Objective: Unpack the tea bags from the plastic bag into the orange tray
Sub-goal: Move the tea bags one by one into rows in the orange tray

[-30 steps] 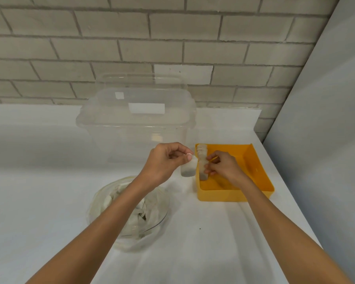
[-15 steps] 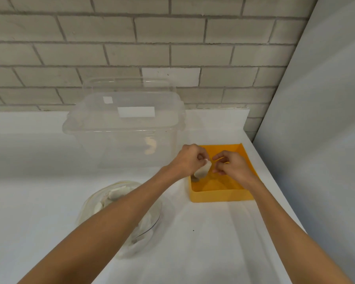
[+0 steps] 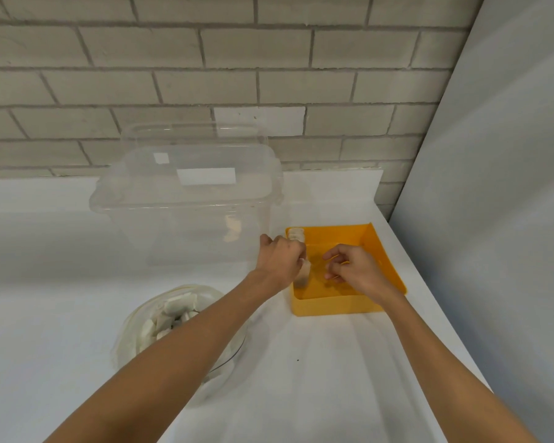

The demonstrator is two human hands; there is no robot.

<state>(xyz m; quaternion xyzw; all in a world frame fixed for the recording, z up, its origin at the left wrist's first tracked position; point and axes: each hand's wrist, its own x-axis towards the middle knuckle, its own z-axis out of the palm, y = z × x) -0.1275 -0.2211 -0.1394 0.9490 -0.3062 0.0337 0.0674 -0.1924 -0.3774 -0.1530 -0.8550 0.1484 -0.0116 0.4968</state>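
left hand (image 3: 280, 260) is pinching a small white tea bag (image 3: 304, 274) right over the near-left corner of the orange square plastic tray (image 3: 336, 306), fingers curled round it. right hand (image 3: 357, 271) hovers over the tray's middle, fingers loosely curled w/ nothing visible in them. a few more tea bags (image 3: 295, 235) stand in the tray's far-left corner. the clear plastic bag (image 3: 173, 318), full of tea bags, sits on the white desk (image 3: 317, 378) under the left forearm. big clear lidded tub (image 3: 186, 203) is behind it, beside the tray.
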